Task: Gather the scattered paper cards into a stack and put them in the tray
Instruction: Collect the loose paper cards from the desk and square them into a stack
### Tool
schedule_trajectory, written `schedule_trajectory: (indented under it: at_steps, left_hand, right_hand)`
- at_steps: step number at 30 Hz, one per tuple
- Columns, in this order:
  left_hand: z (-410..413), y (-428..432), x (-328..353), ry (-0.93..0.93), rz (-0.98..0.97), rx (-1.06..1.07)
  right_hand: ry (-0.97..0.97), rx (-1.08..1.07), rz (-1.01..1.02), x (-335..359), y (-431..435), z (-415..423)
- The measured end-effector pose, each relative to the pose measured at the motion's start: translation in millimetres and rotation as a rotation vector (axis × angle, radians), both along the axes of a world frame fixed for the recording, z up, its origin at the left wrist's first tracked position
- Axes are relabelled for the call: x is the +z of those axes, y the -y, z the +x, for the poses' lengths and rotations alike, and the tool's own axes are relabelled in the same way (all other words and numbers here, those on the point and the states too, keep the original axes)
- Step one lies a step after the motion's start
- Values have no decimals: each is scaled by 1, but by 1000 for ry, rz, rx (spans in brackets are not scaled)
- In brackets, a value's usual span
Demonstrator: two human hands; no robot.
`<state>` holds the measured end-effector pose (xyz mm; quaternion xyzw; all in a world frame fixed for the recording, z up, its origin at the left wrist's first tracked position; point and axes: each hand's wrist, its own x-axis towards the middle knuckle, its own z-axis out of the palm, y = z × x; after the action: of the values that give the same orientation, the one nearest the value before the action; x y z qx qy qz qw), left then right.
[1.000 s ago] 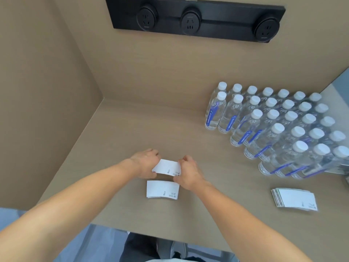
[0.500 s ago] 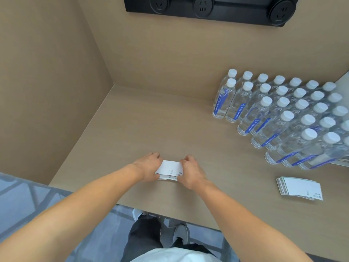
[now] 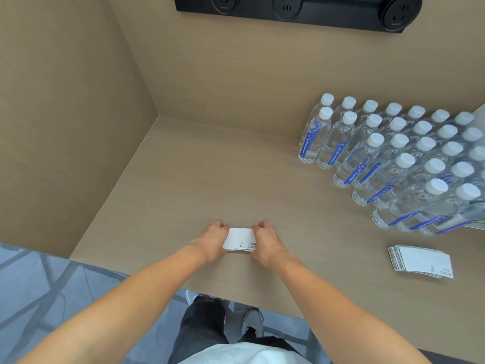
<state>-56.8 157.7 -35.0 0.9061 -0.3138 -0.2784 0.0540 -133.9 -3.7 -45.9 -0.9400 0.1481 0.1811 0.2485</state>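
Loose card now gone, small stack (image 3: 240, 240) squeezed between closed fingers of left hand (image 3: 210, 239) and right hand (image 3: 266, 241).

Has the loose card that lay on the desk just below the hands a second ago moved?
Yes. It no longer lies alone near the desk's front edge; it has joined the small stack pinched between the left hand and right hand.

Bright, even lighting, faint shadows, sharp focus, wide-angle bending toward edges.
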Motion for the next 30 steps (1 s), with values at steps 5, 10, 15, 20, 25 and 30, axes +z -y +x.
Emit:
schedule_trajectory:
  at_steps: [5,10,15,20,25,30]
  left_hand:
    - [-1,-2,-2,-39,-53,55]
    - [-8,-7,-6,-66,-137,127]
    - [-6,-9,-4,-159,-172,193]
    - [12,-14,3,-260,-289,581]
    - [21,-9,19,-832,-465,1200]
    - [14,5,28,-872,-440,1190]
  right_hand:
    - [-5,23,-61,-2,-2,-1]
    - [-8,37,-90,-4,-5,-2]
    - [-65,68,-59,2,1,5]
    - [-146,-234,132,22,13,13]
    - [-166,-805,626,32,5,17]
    - [-161,-837,671,33,-14,15]
